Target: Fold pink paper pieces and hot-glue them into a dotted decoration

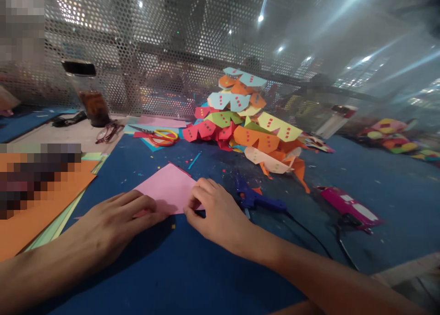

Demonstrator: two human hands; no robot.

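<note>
A sheet of pink paper (168,184) lies on the blue table in front of me, one corner pointing away and its near edge folded straight. My left hand (129,214) has its fingers curled over the left part of the paper, with the thumb along the near edge. At the right end of that edge, my right hand (211,209) pinches the paper between thumb and bent fingers. Just right of this hand lies a blue glue gun (257,198) with a black cord.
A pile of cut, folded coloured paper pieces (240,118) rises behind the paper. Scissors with yellow handles (165,136) lie at its left, near glasses (107,131) and a jar (91,99). Orange sheets (68,191) are stacked left; a magenta power strip (349,207) lies right.
</note>
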